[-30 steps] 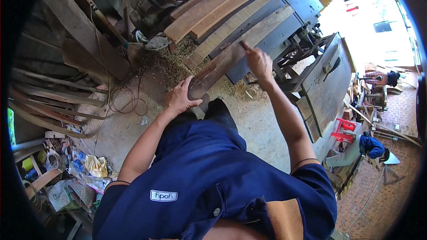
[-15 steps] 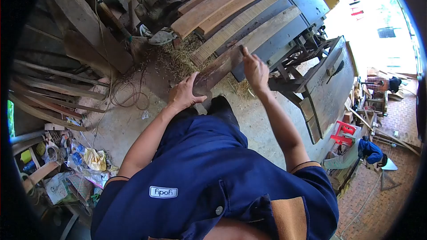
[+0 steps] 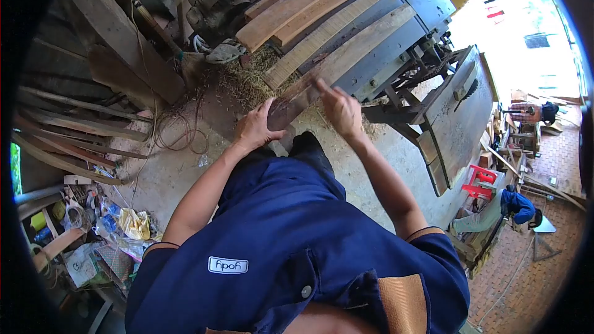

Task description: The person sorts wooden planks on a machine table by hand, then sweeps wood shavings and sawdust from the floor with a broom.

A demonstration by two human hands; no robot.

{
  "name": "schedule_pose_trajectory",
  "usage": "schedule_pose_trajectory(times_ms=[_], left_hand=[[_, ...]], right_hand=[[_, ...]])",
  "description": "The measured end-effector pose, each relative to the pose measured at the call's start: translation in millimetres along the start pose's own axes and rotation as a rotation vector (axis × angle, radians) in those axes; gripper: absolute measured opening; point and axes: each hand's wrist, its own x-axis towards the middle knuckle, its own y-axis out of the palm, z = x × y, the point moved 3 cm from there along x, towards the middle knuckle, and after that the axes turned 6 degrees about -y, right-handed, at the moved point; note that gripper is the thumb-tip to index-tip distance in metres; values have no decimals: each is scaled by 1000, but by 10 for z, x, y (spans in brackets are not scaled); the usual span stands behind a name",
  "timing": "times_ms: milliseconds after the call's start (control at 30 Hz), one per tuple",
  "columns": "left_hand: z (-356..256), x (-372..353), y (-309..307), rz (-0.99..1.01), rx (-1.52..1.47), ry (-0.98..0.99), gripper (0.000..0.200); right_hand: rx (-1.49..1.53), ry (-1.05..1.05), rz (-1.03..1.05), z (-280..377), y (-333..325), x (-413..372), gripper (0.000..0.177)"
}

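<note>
A long, slightly curved wooden plank [image 3: 365, 43] slants across the edge of the grey metal machine table [image 3: 396, 34], its near end darker and rough. My left hand [image 3: 255, 127] grips that near end, thumb on one side and fingers on the other. Over the plank's near half, my right hand [image 3: 342, 111] is closed, with its fingertips at the wood's edge. Something small and dark may be in those fingertips; I cannot make it out. Next to this plank lies another curved board [image 3: 334, 31] with a ridged, paler face.
More curved boards [image 3: 303, 3] lie farther back on the machine table. A motor [image 3: 216, 3] and wood shavings [image 3: 257, 74] are to the left. On the right stands a saw table [image 3: 458, 117] with a toothed blade. A person in blue [image 3: 516, 207] works at far right.
My right hand has slid down and left along the plank, closer to my left hand. My left hand has stayed almost still on the near end.
</note>
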Motion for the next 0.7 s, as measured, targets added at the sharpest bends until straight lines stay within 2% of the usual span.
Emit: schedule_pose_trajectory(times_ms=[67,100,133,233,333,400,433,467,533,567,600,667,700], left_hand=[[-33,-11,-28,23,-27,-23,102],[-34,-17,-25,39,-51,-39,103],[-27,-37,-17,39,-50,-41,103],[0,-21,-4,38,4,-51,103],[6,27,14,14,-8,-33,103],[19,6,12,26,-10,-35,102],[10,-7,19,27,-11,-38,102],[4,-18,18,46,-17,-52,102],[-20,26,-42,45,-20,-60,101],[-39,8,-51,34,-9,-56,102],[-35,-15,-39,32,2,-51,102],[39,38,23,39,7,-48,102],[86,32,62,52,16,-54,103]], right_hand=[[7,145,-8,-179,-53,184,36],[-47,252,85,-153,-124,264,37],[-45,252,85,-113,-90,203,37],[-18,53,47,173,1,-23,39],[-2,39,257,170,-112,60,40],[6,-15,-10,-59,-142,210,40],[0,142,42,-175,-136,274,40],[2,143,42,-150,-115,228,40],[-95,99,93,-19,-54,151,41],[-55,67,54,128,-15,39,42],[-32,30,145,239,21,-41,43],[-12,-6,190,241,-22,-30,40],[-8,-25,112,168,-48,12,40]])
